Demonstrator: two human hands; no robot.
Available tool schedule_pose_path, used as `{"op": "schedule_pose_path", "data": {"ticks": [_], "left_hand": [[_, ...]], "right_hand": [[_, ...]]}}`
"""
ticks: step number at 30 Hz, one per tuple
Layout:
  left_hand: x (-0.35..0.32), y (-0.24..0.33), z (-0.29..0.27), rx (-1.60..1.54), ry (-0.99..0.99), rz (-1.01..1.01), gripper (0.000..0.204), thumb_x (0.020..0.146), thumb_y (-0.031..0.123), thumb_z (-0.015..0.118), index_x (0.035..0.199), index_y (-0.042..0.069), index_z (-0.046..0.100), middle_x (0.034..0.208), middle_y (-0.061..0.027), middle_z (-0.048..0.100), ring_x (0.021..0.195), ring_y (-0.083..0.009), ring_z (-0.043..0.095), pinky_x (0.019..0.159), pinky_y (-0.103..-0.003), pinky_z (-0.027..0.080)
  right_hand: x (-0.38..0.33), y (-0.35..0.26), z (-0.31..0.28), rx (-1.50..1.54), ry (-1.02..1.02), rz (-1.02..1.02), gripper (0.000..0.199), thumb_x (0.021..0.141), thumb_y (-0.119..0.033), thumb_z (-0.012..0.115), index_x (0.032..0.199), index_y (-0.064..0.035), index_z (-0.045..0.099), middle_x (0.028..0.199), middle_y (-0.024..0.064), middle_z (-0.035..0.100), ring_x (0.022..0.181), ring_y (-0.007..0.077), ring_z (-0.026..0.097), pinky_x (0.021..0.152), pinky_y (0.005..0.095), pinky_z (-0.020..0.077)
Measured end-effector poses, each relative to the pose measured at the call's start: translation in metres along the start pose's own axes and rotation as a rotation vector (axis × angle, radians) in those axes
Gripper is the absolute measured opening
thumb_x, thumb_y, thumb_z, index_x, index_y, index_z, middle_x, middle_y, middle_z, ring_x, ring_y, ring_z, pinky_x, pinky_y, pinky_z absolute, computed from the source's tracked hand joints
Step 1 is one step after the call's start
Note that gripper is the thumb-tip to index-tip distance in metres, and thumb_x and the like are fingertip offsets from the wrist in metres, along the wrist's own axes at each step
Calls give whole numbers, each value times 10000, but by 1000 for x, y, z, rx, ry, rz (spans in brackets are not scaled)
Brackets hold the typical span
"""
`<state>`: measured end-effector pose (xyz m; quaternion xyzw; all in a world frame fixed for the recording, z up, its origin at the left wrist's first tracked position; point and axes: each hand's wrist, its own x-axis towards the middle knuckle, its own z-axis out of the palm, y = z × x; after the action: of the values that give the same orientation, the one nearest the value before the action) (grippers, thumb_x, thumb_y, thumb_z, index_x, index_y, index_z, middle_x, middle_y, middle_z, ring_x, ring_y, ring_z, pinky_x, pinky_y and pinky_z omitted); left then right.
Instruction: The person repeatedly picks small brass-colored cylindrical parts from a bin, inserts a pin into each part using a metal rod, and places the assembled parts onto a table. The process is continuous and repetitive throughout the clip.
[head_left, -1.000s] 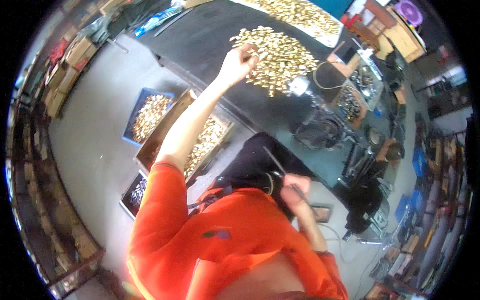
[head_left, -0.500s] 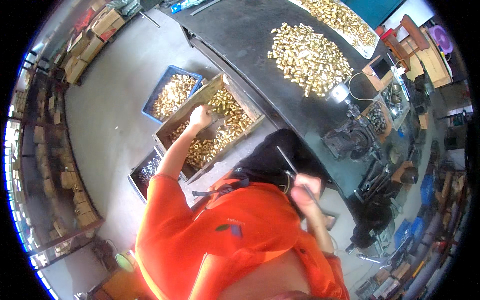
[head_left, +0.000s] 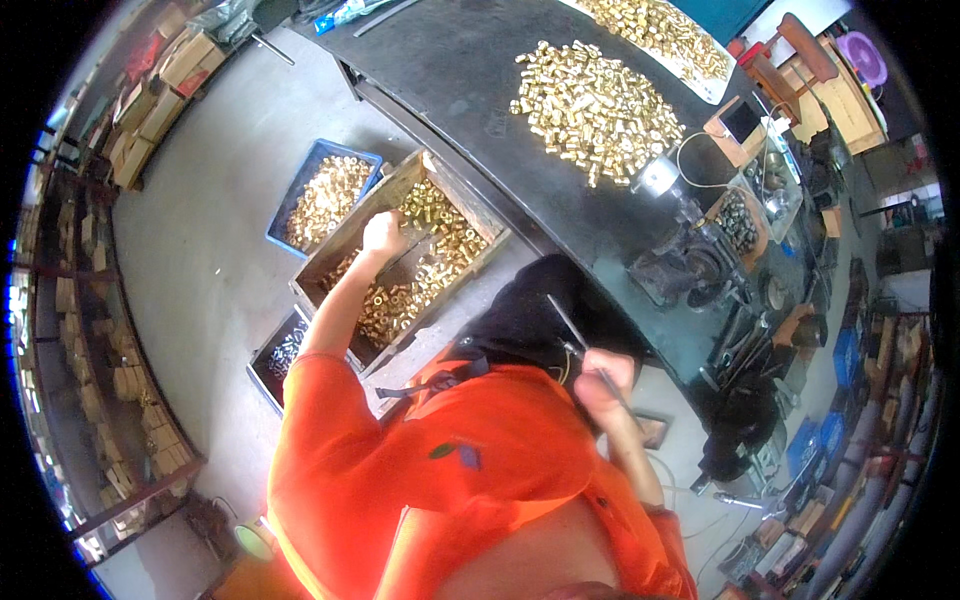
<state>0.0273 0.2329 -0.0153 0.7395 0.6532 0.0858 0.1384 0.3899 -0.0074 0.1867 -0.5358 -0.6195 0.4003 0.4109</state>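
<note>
My left hand [head_left: 383, 236] is over a wooden box [head_left: 335, 262] of loose brass fittings [head_left: 455, 245], near the box's left wall. Its fingers are curled closed, and what they hold, if anything, is hidden. Wrapped round a thin metal rod [head_left: 567, 322], my right hand [head_left: 606, 380] is in front of my body, beside the workbench edge. The rod's upper end points away from me, up and to the left. Brass fittings lie spread under and around my left hand in the box.
A blue bin [head_left: 278, 228] of brass pieces and a smaller bin [head_left: 268, 372] of silvery parts stand beside the box. On the dark workbench [head_left: 450, 75] are a brass heap [head_left: 600, 110], a white tray [head_left: 712, 92] of more pieces, and a metal machine [head_left: 690, 265].
The whole view has shifted a little, so the bench and box appear farther left. My left hand stays over the box, and my right hand keeps hold of the metal rod.
</note>
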Motion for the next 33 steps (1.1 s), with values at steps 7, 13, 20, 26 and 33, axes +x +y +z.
{"op": "schedule_pose_path", "data": {"ticks": [7,13,20,26,33], "left_hand": [[-76,105,-103,-1487,-346,-57,230,787,91,620,988,-15,591,793,-117,632,707,-193,629,646,-306,500],[-124,191,-99,-1873,-738,-135,258,816,225,578,946,2,577,649,-69,537,508,-173,502,635,-344,467],[-139,232,-110,-1715,-848,-42,354,916,322,533,816,-15,579,496,-67,496,378,-163,467,590,-327,483],[-136,238,-124,-1373,-810,195,282,945,219,534,821,-29,591,571,-83,563,474,-147,551,616,-310,510],[-131,244,-125,-1299,-762,394,150,883,42,610,1007,-39,588,859,-70,627,740,-123,623,673,-252,505]], "right_hand": [[9,-1,4,73,-59,-60,417,725,-291,642,571,-39,348,537,47,308,480,151,326,459,306,247],[22,-19,2,19,-77,-89,318,689,-196,609,588,-31,357,542,69,327,466,175,345,454,318,271],[19,-23,-2,21,-46,-99,285,674,-144,610,600,-24,361,549,91,334,464,200,359,455,324,290],[15,-17,2,-31,-75,-73,263,644,-87,646,600,-29,393,546,103,395,451,218,402,448,332,326],[10,19,19,74,75,-99,258,647,-73,625,586,-42,376,528,70,355,449,163,363,439,305,305]]}}
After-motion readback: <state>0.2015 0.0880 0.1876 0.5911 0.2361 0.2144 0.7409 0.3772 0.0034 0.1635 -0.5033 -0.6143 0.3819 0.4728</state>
